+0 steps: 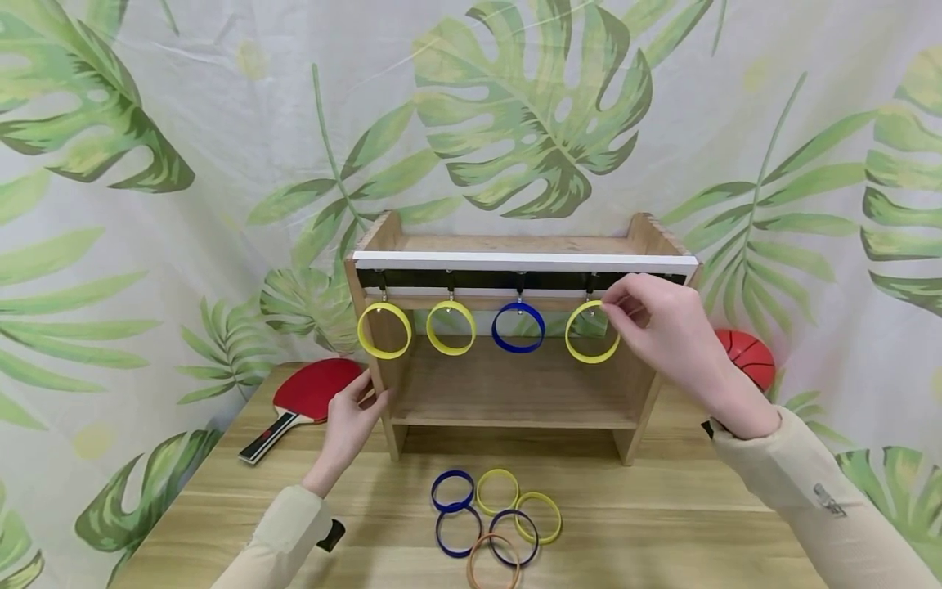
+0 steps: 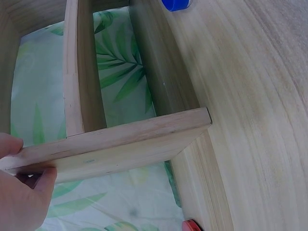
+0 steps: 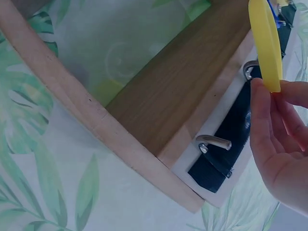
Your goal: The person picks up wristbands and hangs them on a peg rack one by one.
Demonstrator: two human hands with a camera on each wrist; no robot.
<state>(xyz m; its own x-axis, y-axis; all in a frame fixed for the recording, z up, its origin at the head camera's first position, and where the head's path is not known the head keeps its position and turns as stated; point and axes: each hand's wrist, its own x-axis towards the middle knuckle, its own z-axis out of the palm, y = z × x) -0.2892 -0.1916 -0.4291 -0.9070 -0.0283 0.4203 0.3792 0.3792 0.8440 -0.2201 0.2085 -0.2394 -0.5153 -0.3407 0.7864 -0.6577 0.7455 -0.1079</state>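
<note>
My right hand (image 1: 662,327) pinches a yellow ring (image 3: 267,43) by its edge, between thumb and fingertips, at a hook of the small wooden shelf (image 1: 515,397). Two more yellow rings and a blue ring (image 1: 518,350) hang from hooks to the left along the black strip. In the right wrist view, the hook (image 3: 214,141) nearest the shelf's end carries no ring. My left hand (image 1: 349,425) grips the front edge of the shelf's left side panel (image 2: 120,132), thumb and fingers on either side of it.
Several loose rings lie on the table before the shelf: blue, yellow, dark purple and an orange ring (image 1: 471,564). A red table tennis paddle (image 1: 316,388) lies at the left, and a small red basketball (image 1: 751,360) is at the right. A leaf-patterned cloth (image 1: 221,123) hangs behind.
</note>
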